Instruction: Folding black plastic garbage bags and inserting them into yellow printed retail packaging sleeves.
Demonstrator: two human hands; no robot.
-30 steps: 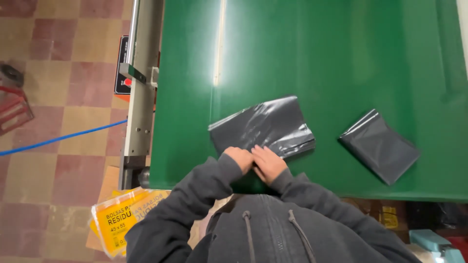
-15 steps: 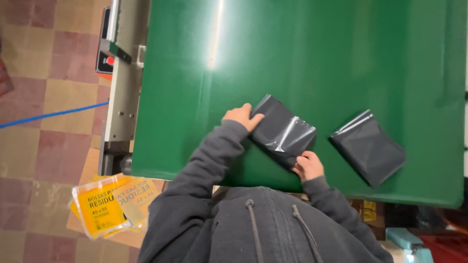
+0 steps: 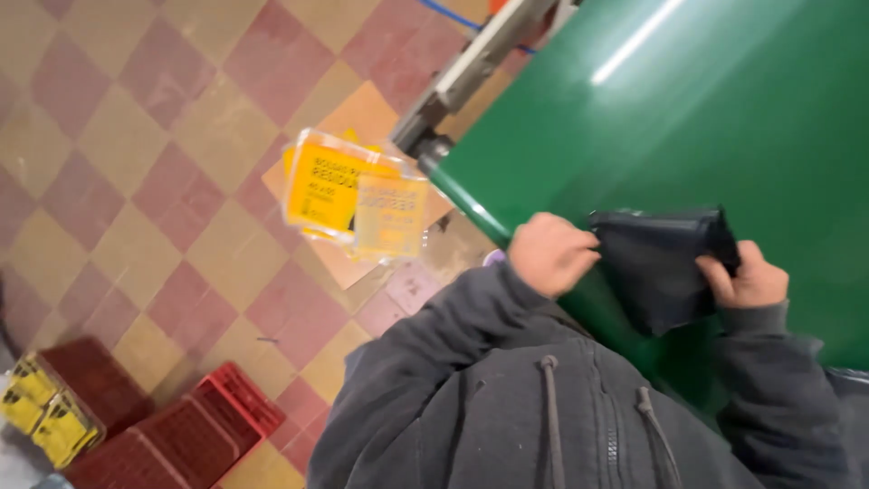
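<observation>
A dark grey plastic bag [image 3: 654, 267] is lifted just off the green conveyor belt [image 3: 688, 118], held between both hands. My left hand [image 3: 549, 253] grips its left edge. My right hand [image 3: 746, 277] pinches its upper right corner. The bag hangs slightly crumpled in front of my dark hooded jacket [image 3: 552, 407]. The view is tilted and blurred.
Yellow packs wrapped in clear plastic [image 3: 355, 195] lie on the checkered tile floor beside the belt's metal frame [image 3: 475, 68]. Red crates [image 3: 172, 426] and more yellow packs [image 3: 41, 407] sit at the lower left. A blue line [image 3: 457, 15] runs across the floor.
The bag has been picked up off the belt with both hands. The view has swung left and tilted toward the floor, and the second bag on the belt is out of frame.
</observation>
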